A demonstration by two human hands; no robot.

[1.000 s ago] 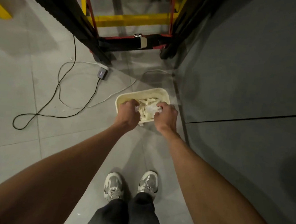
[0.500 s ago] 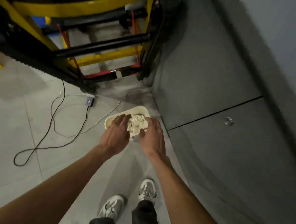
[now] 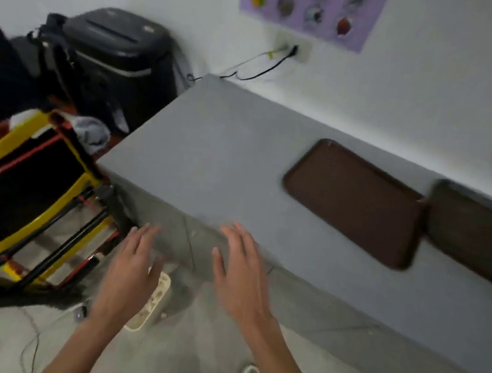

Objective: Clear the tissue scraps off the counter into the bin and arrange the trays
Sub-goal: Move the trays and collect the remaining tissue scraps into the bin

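Two brown trays (image 3: 354, 201) (image 3: 475, 226) lie flat, side by side, on the grey counter (image 3: 211, 159) against the wall. Bin (image 3: 154, 300) with tissue scraps sits on the floor below the counter's edge, partly behind my left hand (image 3: 131, 271). Left hand and right hand (image 3: 242, 276) hover apart, fingers spread, holding nothing.
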